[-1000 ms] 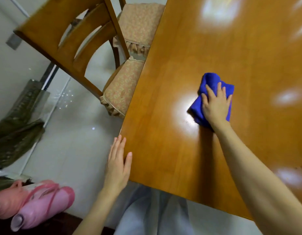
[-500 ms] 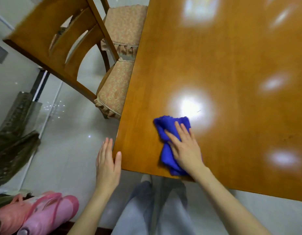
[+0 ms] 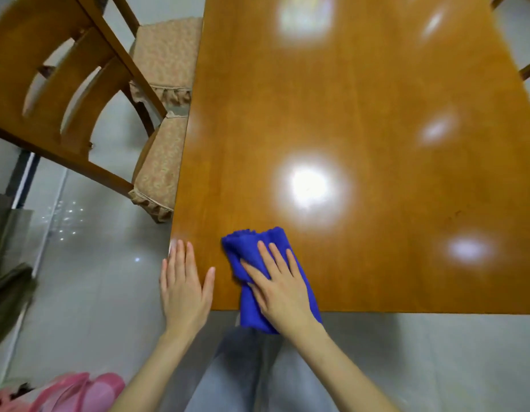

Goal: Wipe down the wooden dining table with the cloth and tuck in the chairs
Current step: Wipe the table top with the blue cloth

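Since the cloth [image 3: 253, 243] looks soft, we press it under our flat right hand [image 3: 283, 292], left hand [image 3: 183, 288] open on the table [image 3: 362, 99].

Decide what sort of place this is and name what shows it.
Probably a home dining area: a polished wooden table, a wooden chair with a cushioned seat beside it, and a glossy floor.

Glossy pale grey floor tiles [image 3: 88, 281] lie left of the orange-brown wooden desk [image 3: 362, 120] and catch small white glints of light [image 3: 61, 221]. Dark olive fabric [image 3: 8, 292] slumps at the left edge below a dark upright post [image 3: 21, 179]. Blurred pink plastic items [image 3: 79, 391] fill the near left corner.
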